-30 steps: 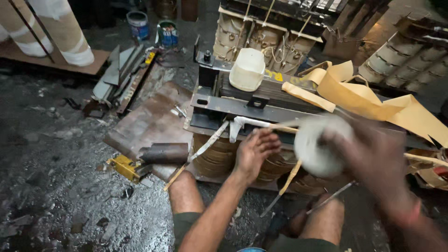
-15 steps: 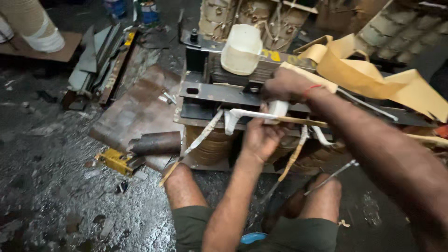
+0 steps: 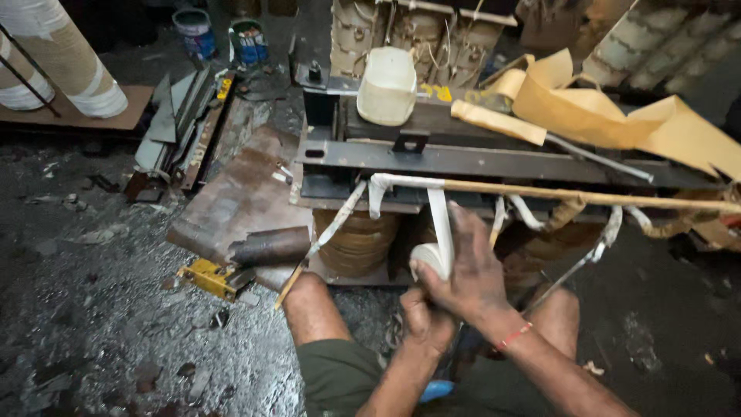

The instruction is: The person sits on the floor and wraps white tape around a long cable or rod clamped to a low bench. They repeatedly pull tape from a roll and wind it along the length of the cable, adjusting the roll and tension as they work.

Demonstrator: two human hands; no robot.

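Note:
My right hand [image 3: 468, 270] grips a roll of white cloth tape [image 3: 430, 259], low in front of a dark metal transformer frame [image 3: 478, 158]. A strip of that tape [image 3: 441, 220] runs up from the roll to a long thin rod [image 3: 587, 197], whose left end is wrapped in white. My left hand [image 3: 426, 323] sits just under the right hand, fingers curled against it; whether it holds the roll I cannot tell. Brown wound coils [image 3: 356, 238] sit behind the tape. My bare knees [image 3: 310, 305] flank the hands.
A white plastic tub [image 3: 387, 86] stands on the frame, with yellow-brown insulating paper [image 3: 610, 108] piled to its right. Left of me lie a dark cylinder [image 3: 270, 247], a yellow tool [image 3: 207, 276], rusty plates [image 3: 231, 197], metal strips [image 3: 181, 116] and two paint cans [image 3: 224, 35]. Floor is dirty and littered.
My right hand came down from the rod to below the frame with the tape roll, trailing a strip. My left hand dropped beneath it. The view tilted slightly.

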